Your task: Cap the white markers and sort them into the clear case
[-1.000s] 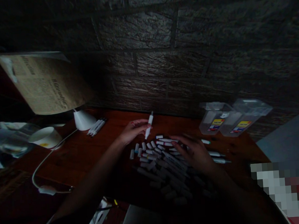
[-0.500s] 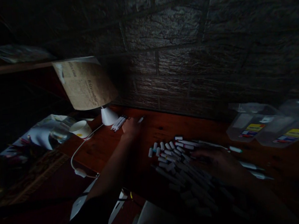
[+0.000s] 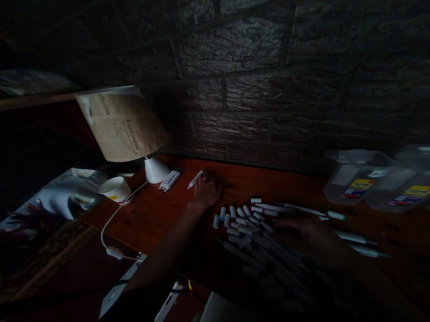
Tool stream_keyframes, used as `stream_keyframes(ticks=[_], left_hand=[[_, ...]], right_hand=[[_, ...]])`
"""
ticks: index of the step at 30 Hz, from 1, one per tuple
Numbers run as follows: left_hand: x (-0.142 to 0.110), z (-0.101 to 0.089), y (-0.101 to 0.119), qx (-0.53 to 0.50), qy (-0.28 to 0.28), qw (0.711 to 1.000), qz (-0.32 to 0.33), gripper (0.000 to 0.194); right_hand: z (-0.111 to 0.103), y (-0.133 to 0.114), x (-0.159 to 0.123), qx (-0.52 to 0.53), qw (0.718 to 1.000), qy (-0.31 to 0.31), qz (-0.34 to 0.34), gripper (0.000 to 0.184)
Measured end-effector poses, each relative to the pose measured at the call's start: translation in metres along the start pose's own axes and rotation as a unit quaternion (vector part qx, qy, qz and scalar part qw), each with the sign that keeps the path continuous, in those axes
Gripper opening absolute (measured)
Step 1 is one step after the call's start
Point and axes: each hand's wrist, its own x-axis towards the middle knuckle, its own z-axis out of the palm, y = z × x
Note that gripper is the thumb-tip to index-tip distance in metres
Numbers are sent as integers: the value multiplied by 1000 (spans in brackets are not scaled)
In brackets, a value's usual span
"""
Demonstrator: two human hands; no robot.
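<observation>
In the head view, my left hand (image 3: 206, 189) rests low over the wooden table, its fingers stretched out just right of a single white marker (image 3: 195, 180). It seems to hold nothing, though its fingertips are close to the marker's far end. Left of that lies a small row of white markers (image 3: 171, 179), side by side. My right hand (image 3: 310, 230) reaches into a heap of pale markers and caps (image 3: 256, 227). Deep shadow hides its fingers, so a grip cannot be made out. Short caps (image 3: 222, 214) lie at the heap's far left side.
A lamp (image 3: 126, 125) with a printed shade stands at the back left, beside a white cup (image 3: 115, 189) and a power cord (image 3: 109, 225). Two clear plastic boxes (image 3: 356, 185) sit at the right. Loose markers (image 3: 356, 238) lie beyond my right hand. A stone-like wall (image 3: 250, 85) borders the table.
My left hand has moved right and slightly nearer, away from the row of markers. The single marker now lies to the left of that hand. My right hand stays about where it was.
</observation>
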Motion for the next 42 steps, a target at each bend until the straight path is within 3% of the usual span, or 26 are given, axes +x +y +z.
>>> stream_keyframes(ticks=[4,12,18,22,30,37,42], left_hand=[[6,3,-9,-2,-9,997,-80,81],[13,-4,-32,8,-5,983,-181,88],[13,-2,-29,30,-12,987,-160,90],[14,-6,-34,33,-42,979,-194,93],[16,1,-32,-2,-55,980,-190,97],[17,1,-35,-15,-19,981,-194,93],[17,-2,-39,-29,-6,972,-234,93]], right_hand=[[0,2,0,8,1000,7,-1,19],[-1,1,0,4,1000,-8,19,20],[0,1,-1,6,1000,-17,13,21],[1,2,-1,17,1000,8,-5,22],[0,2,-1,-7,999,24,31,24],[-4,-2,1,-5,997,68,27,26],[-7,-6,1,50,992,101,49,28]])
